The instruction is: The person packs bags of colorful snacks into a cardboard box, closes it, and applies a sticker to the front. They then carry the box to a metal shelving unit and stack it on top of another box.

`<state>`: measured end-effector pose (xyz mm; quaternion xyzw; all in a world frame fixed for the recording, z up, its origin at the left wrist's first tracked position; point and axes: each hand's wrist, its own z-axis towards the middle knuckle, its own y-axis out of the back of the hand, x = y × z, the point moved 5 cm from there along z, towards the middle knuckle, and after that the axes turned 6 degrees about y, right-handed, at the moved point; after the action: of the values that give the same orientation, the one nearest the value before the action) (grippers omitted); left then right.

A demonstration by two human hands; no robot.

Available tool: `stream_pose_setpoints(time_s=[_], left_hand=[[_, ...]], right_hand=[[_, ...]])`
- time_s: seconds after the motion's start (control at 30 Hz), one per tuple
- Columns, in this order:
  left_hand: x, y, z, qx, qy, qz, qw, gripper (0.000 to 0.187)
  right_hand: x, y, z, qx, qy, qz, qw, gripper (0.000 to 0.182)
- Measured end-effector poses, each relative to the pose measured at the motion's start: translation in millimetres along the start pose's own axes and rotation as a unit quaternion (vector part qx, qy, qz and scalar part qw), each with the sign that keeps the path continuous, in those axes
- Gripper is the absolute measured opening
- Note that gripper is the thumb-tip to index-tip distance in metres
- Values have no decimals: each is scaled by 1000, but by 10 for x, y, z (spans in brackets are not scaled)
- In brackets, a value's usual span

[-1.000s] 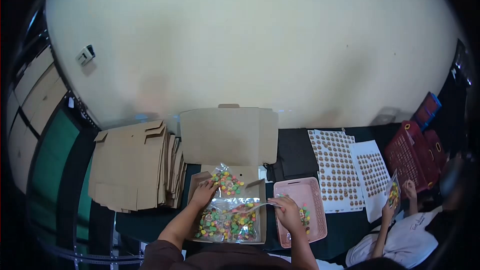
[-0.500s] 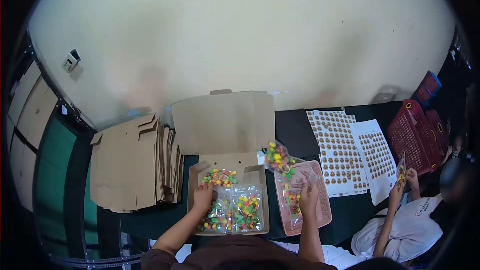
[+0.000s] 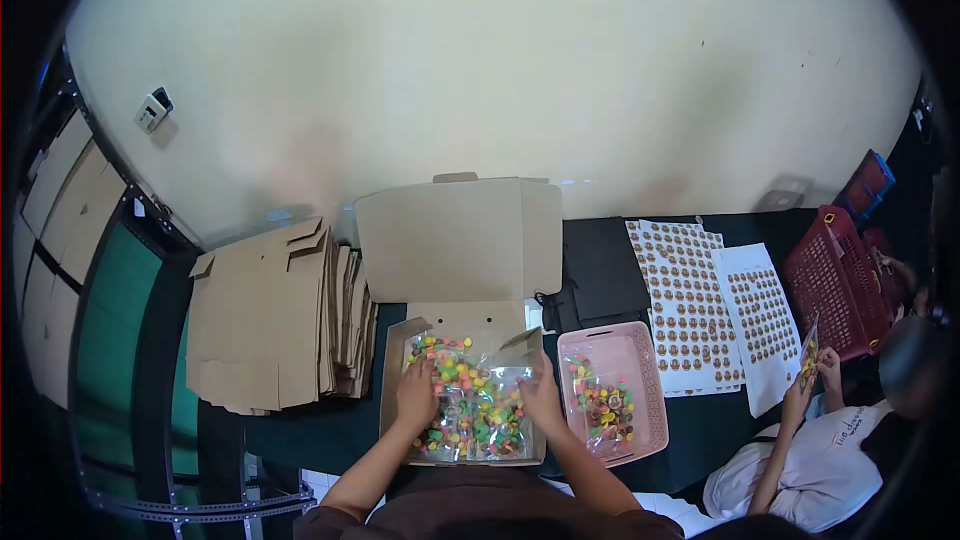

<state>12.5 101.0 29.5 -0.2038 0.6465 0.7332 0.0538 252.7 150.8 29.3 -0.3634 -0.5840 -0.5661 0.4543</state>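
An open cardboard box (image 3: 390, 410) with its lid raised holds several clear bags of colourful candy (image 3: 480, 425). Inside its left part, my left hand (image 3: 417, 398) rests on a candy bag, fingers bent over the plastic; whether they grip it is hidden. My right hand (image 3: 542, 402) is at the box's right side, its fingers closed on the clear plastic of a candy bag (image 3: 510, 378). Just right of the box, a pink basket (image 3: 655, 390) has bagged candy (image 3: 603, 410) lying in it.
Flattened cardboard boxes (image 3: 260, 325) are stacked at the left. Sticker sheets (image 3: 690, 310) lie right of a black item (image 3: 605, 285). A red crate (image 3: 835, 285) stands at the far right, near a seated co-worker (image 3: 810, 460) holding a small candy bag (image 3: 809, 360).
My right hand has moved left from above the pink basket to the box, bringing a candy bag with it. The camera view has shifted slightly.
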Motion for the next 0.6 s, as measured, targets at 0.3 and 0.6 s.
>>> stream_pose_setpoints(time_s=[0.3, 0.6], left_hand=[[226, -590, -76, 92, -44, 26, 994, 78], [264, -626, -125, 74, -12, -19, 997, 69]], right_hand=[[-73, -774, -185, 243, 175, -326, 897, 56], [-563, -898, 189, 238, 106, -371, 891, 48]])
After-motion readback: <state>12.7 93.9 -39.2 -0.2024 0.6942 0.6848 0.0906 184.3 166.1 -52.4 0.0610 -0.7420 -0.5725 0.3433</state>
